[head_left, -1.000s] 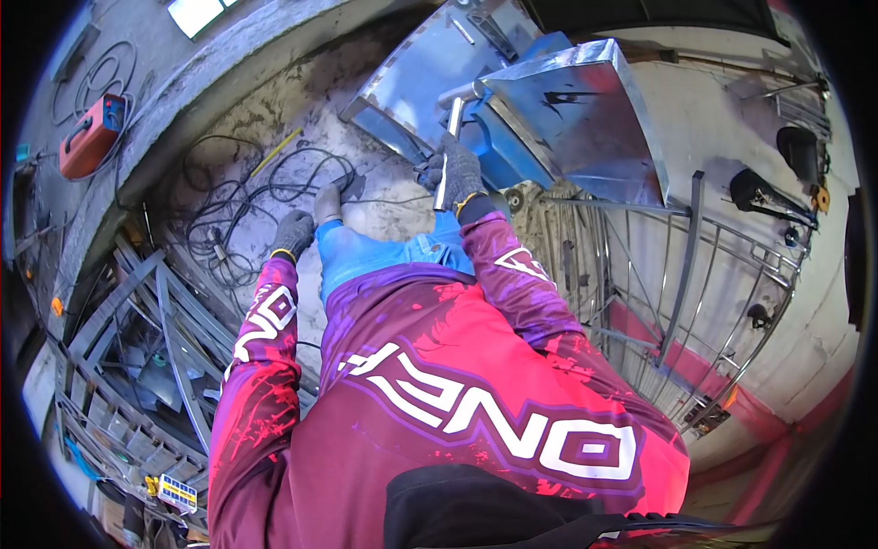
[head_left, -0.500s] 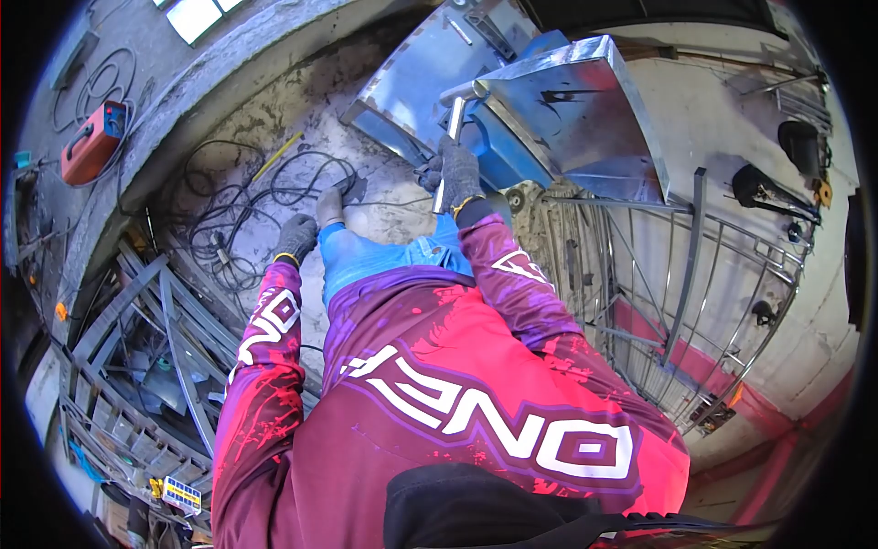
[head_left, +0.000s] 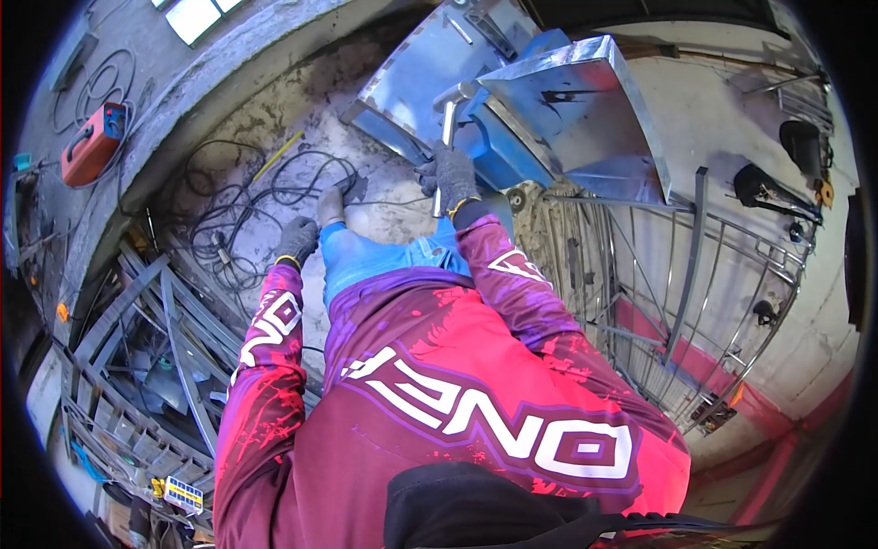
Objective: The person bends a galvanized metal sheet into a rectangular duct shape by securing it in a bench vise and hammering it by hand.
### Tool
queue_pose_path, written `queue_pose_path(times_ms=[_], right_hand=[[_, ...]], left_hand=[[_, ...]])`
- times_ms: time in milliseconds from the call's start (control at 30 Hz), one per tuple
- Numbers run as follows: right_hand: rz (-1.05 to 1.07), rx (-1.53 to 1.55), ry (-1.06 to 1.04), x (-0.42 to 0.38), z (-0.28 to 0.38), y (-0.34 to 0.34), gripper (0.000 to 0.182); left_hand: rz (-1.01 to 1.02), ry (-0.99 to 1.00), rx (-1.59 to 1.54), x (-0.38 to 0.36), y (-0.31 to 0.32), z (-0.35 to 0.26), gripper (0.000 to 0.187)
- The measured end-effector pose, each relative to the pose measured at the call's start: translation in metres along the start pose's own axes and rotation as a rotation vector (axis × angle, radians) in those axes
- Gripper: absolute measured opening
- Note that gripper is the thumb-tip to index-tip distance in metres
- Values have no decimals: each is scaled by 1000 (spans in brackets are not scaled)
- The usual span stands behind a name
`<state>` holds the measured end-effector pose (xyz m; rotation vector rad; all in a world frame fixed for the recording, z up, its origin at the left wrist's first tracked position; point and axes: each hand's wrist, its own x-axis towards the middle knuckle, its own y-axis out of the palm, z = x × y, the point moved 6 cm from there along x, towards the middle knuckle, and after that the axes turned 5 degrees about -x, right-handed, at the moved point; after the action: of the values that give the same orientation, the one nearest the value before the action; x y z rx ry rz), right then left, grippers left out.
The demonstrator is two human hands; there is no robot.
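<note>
My right hand [head_left: 454,174], in a dark grey knit glove, is wrapped round the silver handle of a hammer [head_left: 448,122]. The hammer stands nearly upright in the view, its head at the upper end overlapping the edge of a bent, shiny sheet-metal piece [head_left: 585,114]. Part of the handle shows below my fist. My left hand [head_left: 297,240], gloved the same way, hangs beside my left leg with its fingers curled together and nothing visible in them. Behind the hammer is a large bluish metal panel [head_left: 430,69].
Black cables [head_left: 247,197] lie coiled on the floor near my foot, beside a yellow strip [head_left: 279,156]. An orange machine [head_left: 93,144] stands at far left. Metal bars [head_left: 174,339] are piled at lower left. A metal rack frame [head_left: 695,265] stands at right.
My right hand and the hammer have shifted slightly left, and the hammer's head has tilted a little. My left hand has barely moved.
</note>
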<state>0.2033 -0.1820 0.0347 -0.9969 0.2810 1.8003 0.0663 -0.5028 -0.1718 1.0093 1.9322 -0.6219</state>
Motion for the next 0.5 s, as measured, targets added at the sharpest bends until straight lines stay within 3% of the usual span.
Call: queue_pose_path(times_ms=[100, 167, 200, 233, 300, 367, 400, 433, 467, 500], right_hand=[[-12, -149, -12, 32, -30, -9, 31], [119, -1109, -677, 89, -63, -1, 32], [-26, -432, 8, 64, -41, -3, 39], [-21, -427, 10, 71, -40, 3, 39], [-299, -894, -391, 90, -12, 9, 26], [-338, -786, -282, 124, -16, 19, 31], [-361, -906, -404, 165, -29, 28, 32], [-382, -1025, -529, 152, -6, 43, 32], [-420, -662, -212, 150, -2, 42, 25], [-416, -650, -200, 162, -3, 44, 25]], left_hand=[[-15, 15, -5, -10, 5, -8, 28], [-31, 16, 47, -13, 0, -6, 29], [-34, 17, 42, -18, -3, -7, 29], [-36, 12, 37, -26, -3, -7, 29], [-54, 6, 11, -39, -6, 4, 29], [-93, -23, -39, -54, -9, 15, 27], [-97, -62, -89, -65, -8, 17, 26], [-102, -101, -140, -74, -6, 25, 26], [-129, -134, -161, -82, -4, 32, 25], [-155, -165, -179, -87, -4, 41, 24]])
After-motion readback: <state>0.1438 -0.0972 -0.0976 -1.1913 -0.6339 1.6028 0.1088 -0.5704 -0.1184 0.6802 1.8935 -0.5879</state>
